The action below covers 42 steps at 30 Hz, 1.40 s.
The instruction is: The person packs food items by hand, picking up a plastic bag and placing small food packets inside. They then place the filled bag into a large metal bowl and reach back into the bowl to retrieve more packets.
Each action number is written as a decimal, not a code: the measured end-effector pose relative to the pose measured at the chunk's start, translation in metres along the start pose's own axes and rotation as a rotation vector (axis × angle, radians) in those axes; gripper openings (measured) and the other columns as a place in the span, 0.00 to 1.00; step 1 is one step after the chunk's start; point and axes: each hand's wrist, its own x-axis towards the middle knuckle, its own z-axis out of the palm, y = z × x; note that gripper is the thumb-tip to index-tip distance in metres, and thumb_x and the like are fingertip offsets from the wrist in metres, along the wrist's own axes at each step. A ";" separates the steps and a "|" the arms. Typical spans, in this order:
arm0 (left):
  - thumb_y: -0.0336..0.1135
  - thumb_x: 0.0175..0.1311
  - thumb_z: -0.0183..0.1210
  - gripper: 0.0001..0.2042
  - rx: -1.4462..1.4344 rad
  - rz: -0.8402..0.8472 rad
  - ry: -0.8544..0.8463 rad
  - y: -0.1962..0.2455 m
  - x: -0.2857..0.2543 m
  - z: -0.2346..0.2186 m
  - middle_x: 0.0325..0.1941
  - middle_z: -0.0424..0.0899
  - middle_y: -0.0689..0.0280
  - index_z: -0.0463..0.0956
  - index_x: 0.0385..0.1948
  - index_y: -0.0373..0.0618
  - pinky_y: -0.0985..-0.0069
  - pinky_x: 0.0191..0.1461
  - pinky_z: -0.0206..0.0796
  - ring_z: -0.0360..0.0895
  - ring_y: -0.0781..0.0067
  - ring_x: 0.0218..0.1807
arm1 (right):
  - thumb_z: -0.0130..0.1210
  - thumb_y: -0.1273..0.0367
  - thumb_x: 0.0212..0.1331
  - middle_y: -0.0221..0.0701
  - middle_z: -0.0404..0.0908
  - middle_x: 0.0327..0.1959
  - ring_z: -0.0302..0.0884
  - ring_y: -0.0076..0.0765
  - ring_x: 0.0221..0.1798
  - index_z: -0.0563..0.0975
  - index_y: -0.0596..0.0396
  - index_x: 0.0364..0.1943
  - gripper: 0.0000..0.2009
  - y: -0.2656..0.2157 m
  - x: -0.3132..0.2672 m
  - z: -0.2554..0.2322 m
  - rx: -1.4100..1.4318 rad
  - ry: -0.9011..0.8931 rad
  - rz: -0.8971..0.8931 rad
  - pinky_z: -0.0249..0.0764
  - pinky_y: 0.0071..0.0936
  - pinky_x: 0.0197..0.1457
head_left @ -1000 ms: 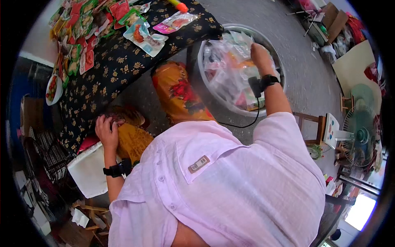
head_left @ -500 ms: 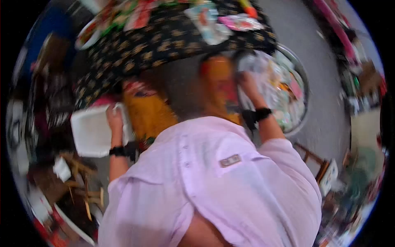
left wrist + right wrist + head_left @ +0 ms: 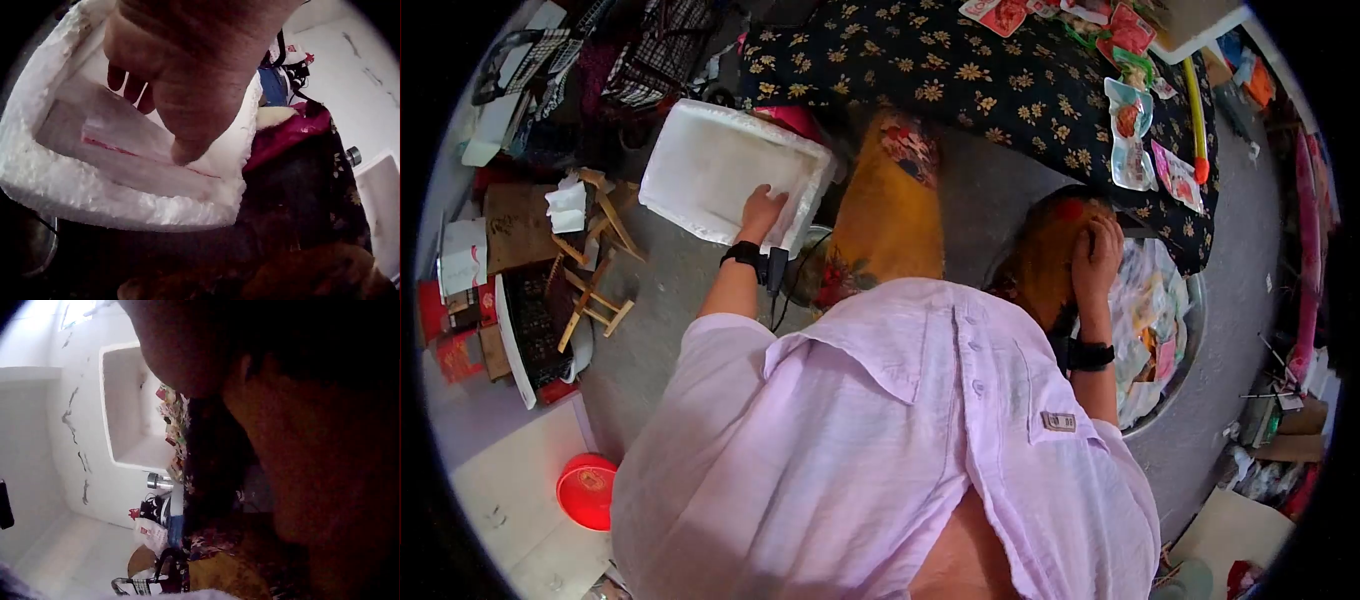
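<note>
A white foam box [image 3: 705, 165] stands tilted beside the person's left leg. My left hand [image 3: 762, 212] reaches over its near right side, fingers hanging down inside. In the left wrist view a clear plastic bag with a thin red strip [image 3: 119, 149] lies in the box, and the thumb tip is right at that strip. The fingers are only loosely bent, with no grip showing. My right hand [image 3: 1097, 258] rests on the right knee, fingers relaxed. Next to it a metal basin [image 3: 1197, 315] holds a heap of clear plastic bags [image 3: 1145, 290]. The right wrist view is mostly dark.
A low table with a dark flowered cloth [image 3: 970, 75] spans the front. Food packets [image 3: 1130, 135] and a yellow stick with an orange tip [image 3: 1197, 120] lie at its right. Wooden stool legs [image 3: 595, 285] and a red plastic bowl [image 3: 587, 492] are at the left.
The right hand has left the plastic bags in the basin and come to the knee. The left hand has moved from the left knee to the foam box. The head view has turned left.
</note>
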 end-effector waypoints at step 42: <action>0.38 0.51 0.44 0.11 0.017 0.114 0.261 0.017 -0.016 -0.039 0.28 0.75 0.53 0.71 0.27 0.40 0.65 0.36 0.62 0.71 0.52 0.32 | 0.48 0.74 0.41 0.40 0.70 0.38 0.62 0.47 0.47 0.71 0.60 0.30 0.09 -0.001 0.005 0.010 0.011 -0.044 -0.020 0.58 0.35 0.50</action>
